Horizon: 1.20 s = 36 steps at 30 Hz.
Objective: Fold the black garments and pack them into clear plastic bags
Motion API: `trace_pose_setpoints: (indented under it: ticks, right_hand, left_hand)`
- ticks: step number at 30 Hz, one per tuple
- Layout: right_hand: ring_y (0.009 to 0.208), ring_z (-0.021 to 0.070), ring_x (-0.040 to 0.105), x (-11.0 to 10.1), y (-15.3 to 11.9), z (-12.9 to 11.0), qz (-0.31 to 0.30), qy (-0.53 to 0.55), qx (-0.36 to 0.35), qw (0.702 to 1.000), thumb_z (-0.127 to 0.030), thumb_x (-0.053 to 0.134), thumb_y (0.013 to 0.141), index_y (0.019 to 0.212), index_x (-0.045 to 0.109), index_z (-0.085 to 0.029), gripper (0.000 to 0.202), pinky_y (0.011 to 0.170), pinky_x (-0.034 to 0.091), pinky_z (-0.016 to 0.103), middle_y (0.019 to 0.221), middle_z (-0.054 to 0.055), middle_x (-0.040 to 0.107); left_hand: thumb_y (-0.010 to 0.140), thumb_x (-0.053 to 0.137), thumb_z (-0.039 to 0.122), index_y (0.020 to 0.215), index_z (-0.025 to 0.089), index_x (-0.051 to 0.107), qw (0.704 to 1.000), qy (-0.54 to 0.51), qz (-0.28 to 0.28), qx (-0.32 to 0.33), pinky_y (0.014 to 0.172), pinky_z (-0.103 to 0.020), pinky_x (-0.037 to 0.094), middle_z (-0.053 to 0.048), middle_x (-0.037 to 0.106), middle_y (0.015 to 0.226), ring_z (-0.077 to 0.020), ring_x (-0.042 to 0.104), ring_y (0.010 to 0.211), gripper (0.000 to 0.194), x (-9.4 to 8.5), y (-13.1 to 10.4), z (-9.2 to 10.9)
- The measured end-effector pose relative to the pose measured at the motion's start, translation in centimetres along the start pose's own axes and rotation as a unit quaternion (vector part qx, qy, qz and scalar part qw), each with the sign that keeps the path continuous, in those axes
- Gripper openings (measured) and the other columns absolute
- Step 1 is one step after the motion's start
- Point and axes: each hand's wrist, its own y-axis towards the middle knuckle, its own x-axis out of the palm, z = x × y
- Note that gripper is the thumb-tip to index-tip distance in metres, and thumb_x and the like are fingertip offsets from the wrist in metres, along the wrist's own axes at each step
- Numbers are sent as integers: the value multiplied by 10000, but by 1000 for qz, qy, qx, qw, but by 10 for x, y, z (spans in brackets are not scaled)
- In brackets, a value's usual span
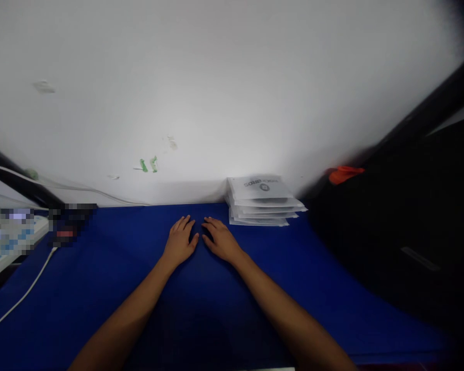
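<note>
From here I see the left hand (180, 243) and right hand (222, 243) on the blue tabletop (112, 252), each grip loosely spread, holding nothing; just beyond the right, near the wall (216, 103), the stacked plastic bags (261, 193) look light, floppy, probably slippery, best pinched by both side edges

Upside-dn "ROCKBROS" txt (261, 182) on top bag (248, 192)
</note>
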Motion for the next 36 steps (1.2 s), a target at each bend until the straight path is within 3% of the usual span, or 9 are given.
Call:
trace_pose_setpoints:
  ticks: [5, 17, 21, 25, 28, 32, 34, 36]
  right_hand:
    - [1350, 299, 454, -2, 0, -1, -8, 0, 1, 1000, -230, 544, 916, 1276, 587, -77, 394, 1133, 360, 494, 1406, 213, 526]
    - [1339, 292, 467, 0, -1, 1, 5, 4, -6, 1000, -238, 547, 907, 1261, 600, -147, 369, 1104, 385, 521, 1396, 189, 541]
    - [1267, 267, 530, -6, -1, -8, 27, 30, -25, 999, -228, 525, 917, 1218, 621, -172, 322, 1062, 435, 490, 1325, 161, 598]
    - [1192, 240, 567, -32, -4, -30, 92, 38, -95, 990, -220, 464, 945, 1185, 632, -200, 294, 1019, 471, 449, 1264, 128, 633]
    - [1154, 251, 581, -65, -9, -38, 173, 2, -92, 981, -222, 452, 946, 1172, 637, -216, 292, 1000, 475, 461, 1233, 121, 646]
    - [1153, 288, 562, -108, -15, -16, 288, -92, -11, 953, -201, 453, 917, 1199, 618, -189, 326, 1016, 443, 505, 1205, 135, 646]
    - [1178, 314, 536, -121, -16, 4, 283, -170, 28, 944, -140, 460, 864, 1220, 609, -154, 387, 1019, 432, 516, 1248, 160, 622]
    - [1203, 324, 516, -129, -16, 22, 236, -241, 54, 940, -84, 479, 804, 1227, 606, -123, 443, 1023, 427, 496, 1307, 181, 591]
  left_hand:
    - [926, 490, 353, 1347, 125, 532, 1000, -1, 2, 2, 1135, -491, 345, -151, 474, 1477, -309, 405, 1389, 481, 1, 0, -1]
    - [927, 479, 345, 1341, 138, 530, 1000, -9, 5, 6, 1135, -507, 340, -162, 476, 1471, -313, 407, 1386, 466, 2, -1, -1]
    - [922, 490, 342, 1335, 149, 534, 1000, -10, 9, 5, 1133, -508, 345, -158, 485, 1464, -310, 416, 1382, 459, 3, 0, -2]
    - [914, 505, 332, 1334, 135, 536, 1000, -3, 6, 10, 1128, -496, 356, -159, 488, 1460, -318, 421, 1376, 465, 2, 1, -2]
    - [920, 497, 343, 1335, 124, 534, 1000, -3, 6, 10, 1130, -494, 352, -163, 483, 1463, -317, 417, 1378, 470, 1, 1, -2]
    - [934, 469, 364, 1338, 143, 532, 1000, -8, 7, 5, 1131, -502, 343, -153, 474, 1473, -307, 401, 1390, 465, 1, 2, -3]
    - [936, 463, 371, 1341, 147, 530, 1000, -10, 1, 5, 1133, -504, 339, -150, 474, 1475, -309, 396, 1394, 467, 1, 2, -3]
    - [937, 461, 370, 1343, 145, 529, 1000, -14, -4, 3, 1135, -509, 333, -155, 468, 1479, -317, 388, 1398, 469, 1, 2, -3]
